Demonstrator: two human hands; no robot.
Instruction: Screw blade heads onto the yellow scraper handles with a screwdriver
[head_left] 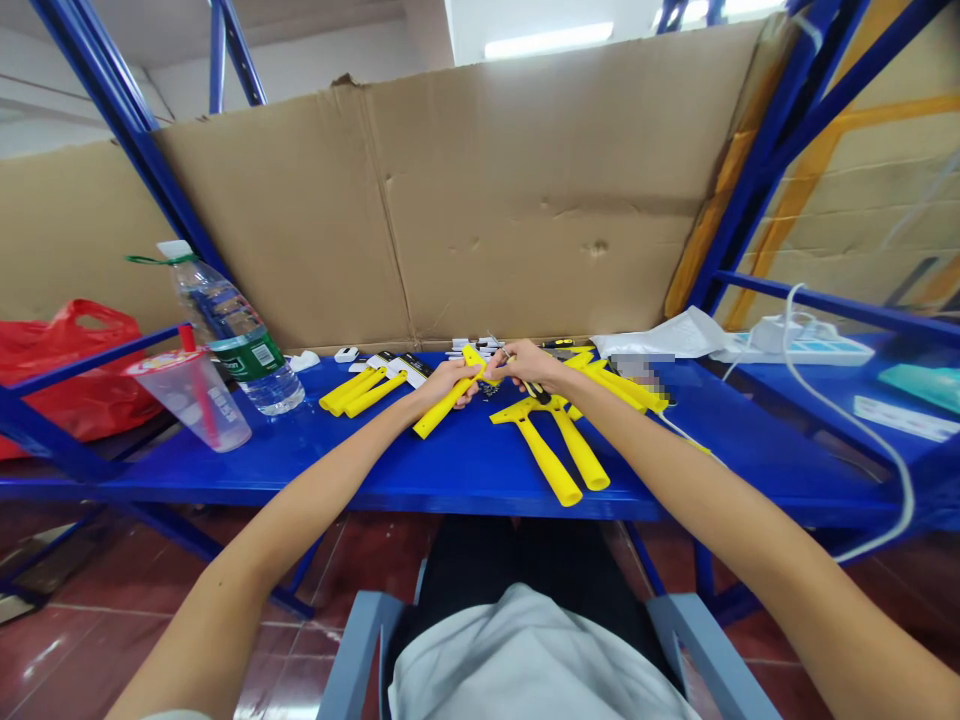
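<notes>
My left hand is closed around a yellow T-shaped scraper handle, its grip end pointing toward me. Beside it, my right hand has its fingers pinched at the handle's head. A black-and-yellow tool, seemingly a screwdriver, sticks out under the right palm; its tip is hidden. Several small dark pieces, too small to name, lie beneath the hands. Two loose yellow scraper handles rest just right of the hands, with more yellow handles behind the right forearm.
Yellow scrapers with black-and-white heads lie left on the blue table. Further left stand a water bottle, a plastic cup and a red bag. Cardboard walls the back. A white cable hangs at right.
</notes>
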